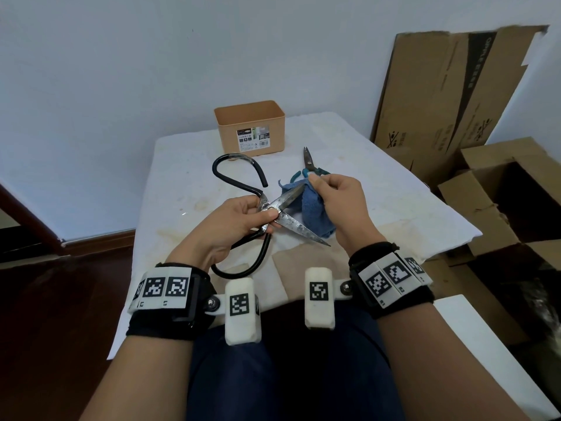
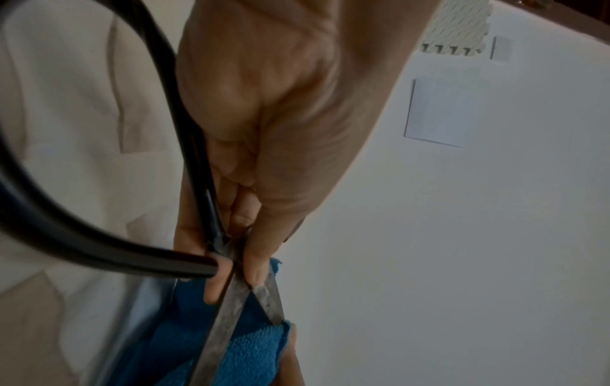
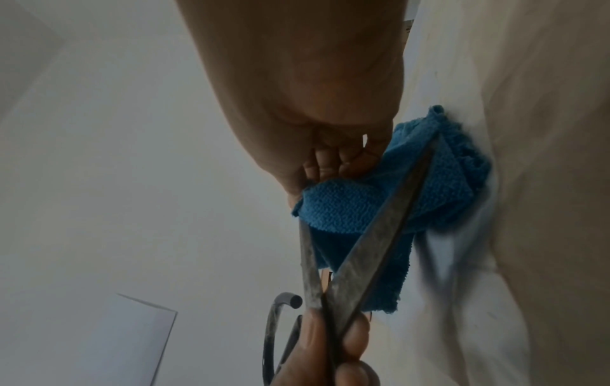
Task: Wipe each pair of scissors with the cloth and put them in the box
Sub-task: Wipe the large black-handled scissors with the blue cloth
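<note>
My left hand (image 1: 243,220) grips large black-handled scissors (image 1: 291,221) at the pivot, blades spread open above the table. My right hand (image 1: 337,192) pinches a blue cloth (image 1: 312,211) around the tip of the upper blade. In the left wrist view the left hand (image 2: 251,235) pinches the scissors (image 2: 231,308) at the pivot, with the cloth (image 2: 251,347) below. The right wrist view shows the cloth (image 3: 346,206) wrapped on one blade of the scissors (image 3: 379,235), held by the right hand (image 3: 330,162). Smaller teal-handled scissors (image 1: 309,162) lie behind the hands. A tan box (image 1: 250,129) stands at the table's far edge.
The table (image 1: 394,208) is covered by a stained white cloth. Flattened cardboard (image 1: 449,86) leans on the wall at right, with open cardboard boxes (image 1: 501,202) beside the table. A dark wooden floor (image 1: 60,299) lies to the left.
</note>
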